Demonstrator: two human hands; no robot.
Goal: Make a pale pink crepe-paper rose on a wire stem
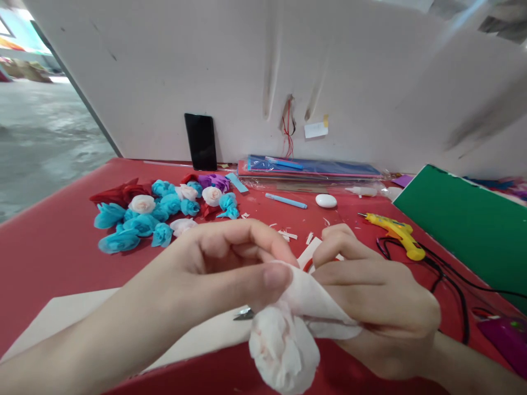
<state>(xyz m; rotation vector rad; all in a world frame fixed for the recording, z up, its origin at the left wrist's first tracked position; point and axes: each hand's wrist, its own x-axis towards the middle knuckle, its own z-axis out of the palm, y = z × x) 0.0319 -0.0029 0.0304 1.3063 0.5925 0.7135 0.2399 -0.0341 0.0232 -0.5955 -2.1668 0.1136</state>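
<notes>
Between my two hands is a pale pink paper flower (284,348), its layered head hanging down toward me. My left hand (230,269) pinches the paper at the flower's upper edge between thumb and fingers. On the other side, my right hand (370,291) has its fingers curled on the trailing part of the same paper; its fingertips are partly hidden. Scissors lie behind the flower, with the metal tip (244,314) and part of a red handle (308,265) showing. Beneath my left arm is a pale paper sheet (206,332).
Blue, red, purple and pale pink paper flowers (140,225) are heaped at the left. A yellow glue gun (395,233) with a black cord lies right, near a green board (465,230). Behind are a phone (201,141), a pen (286,201) and a white oval object (326,201).
</notes>
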